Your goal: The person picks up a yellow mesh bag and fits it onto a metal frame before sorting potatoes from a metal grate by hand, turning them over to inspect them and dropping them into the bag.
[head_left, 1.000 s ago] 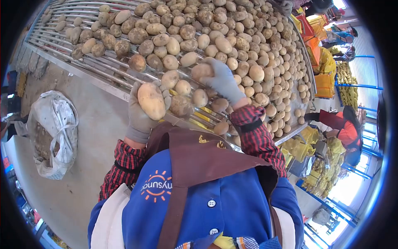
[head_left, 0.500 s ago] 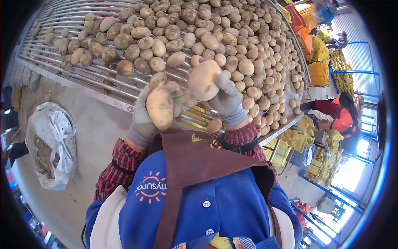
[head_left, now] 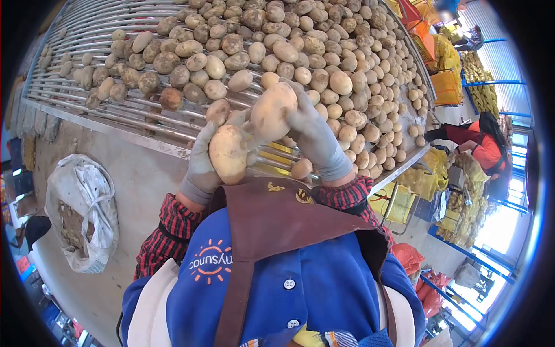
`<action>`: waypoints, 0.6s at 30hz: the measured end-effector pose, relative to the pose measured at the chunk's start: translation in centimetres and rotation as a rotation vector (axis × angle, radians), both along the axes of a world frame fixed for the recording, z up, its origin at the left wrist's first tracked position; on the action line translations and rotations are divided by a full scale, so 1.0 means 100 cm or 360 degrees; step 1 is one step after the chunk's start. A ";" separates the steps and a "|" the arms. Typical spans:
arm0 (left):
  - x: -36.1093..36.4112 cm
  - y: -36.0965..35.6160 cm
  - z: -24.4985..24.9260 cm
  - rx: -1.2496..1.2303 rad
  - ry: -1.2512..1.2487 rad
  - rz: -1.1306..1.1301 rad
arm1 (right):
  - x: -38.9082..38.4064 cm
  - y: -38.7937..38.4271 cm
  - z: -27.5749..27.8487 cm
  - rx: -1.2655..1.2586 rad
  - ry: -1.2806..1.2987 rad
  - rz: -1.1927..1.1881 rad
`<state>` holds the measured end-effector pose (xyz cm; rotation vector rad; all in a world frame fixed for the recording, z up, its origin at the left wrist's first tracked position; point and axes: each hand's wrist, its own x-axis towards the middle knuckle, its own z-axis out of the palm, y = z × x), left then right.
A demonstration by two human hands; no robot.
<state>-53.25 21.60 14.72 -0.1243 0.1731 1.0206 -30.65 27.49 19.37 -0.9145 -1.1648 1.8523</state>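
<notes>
My left hand, in a grey glove, is closed around a large pale potato with dirt marks. Another large, pale potato is gripped by my right hand, gloved the same way. The two potatoes are close together over the near edge of a metal-bar rack. Just beyond my left hand lies a smaller brown potato. A loose potato sits by my right wrist. The fingers on the far sides of the held potatoes are partly hidden.
A heap of potatoes covers much of the rack. On the floor at left stands a white sack with dirty contents. To the right, a person in a red top is near yellow mesh sacks. Orange crates line the rack's far right.
My right hand has brought its potato left, nearer the one in my left hand. Both hands still hold their potatoes. The view has shifted slightly.
</notes>
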 end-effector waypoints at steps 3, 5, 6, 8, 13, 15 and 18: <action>0.000 0.000 0.001 0.0021 0.0087 -0.0003 | 0.002 0.000 -0.008 0.0358 -0.0178 -0.0033; 0.001 0.001 0.005 0.0032 0.0138 -0.0008 | 0.006 0.000 0.003 0.0534 -0.0480 -0.0003; 0.002 0.002 0.013 0.0094 0.0261 -0.0005 | 0.006 0.000 0.012 0.0704 -0.0783 0.0028; 0.003 0.002 0.015 0.0154 0.0387 -0.0001 | -0.001 -0.007 0.024 0.0889 -0.1160 -0.0024; 0.005 0.000 0.022 0.0203 0.0156 -0.0053 | 0.003 -0.022 0.047 0.0715 -0.1176 -0.0028; 0.004 -0.004 0.019 0.0163 0.0214 -0.0008 | 0.010 -0.027 0.033 0.0830 -0.0963 -0.0059; 0.004 -0.012 0.021 0.0263 0.0589 0.0024 | -0.006 -0.046 0.025 0.0470 -0.0548 -0.0153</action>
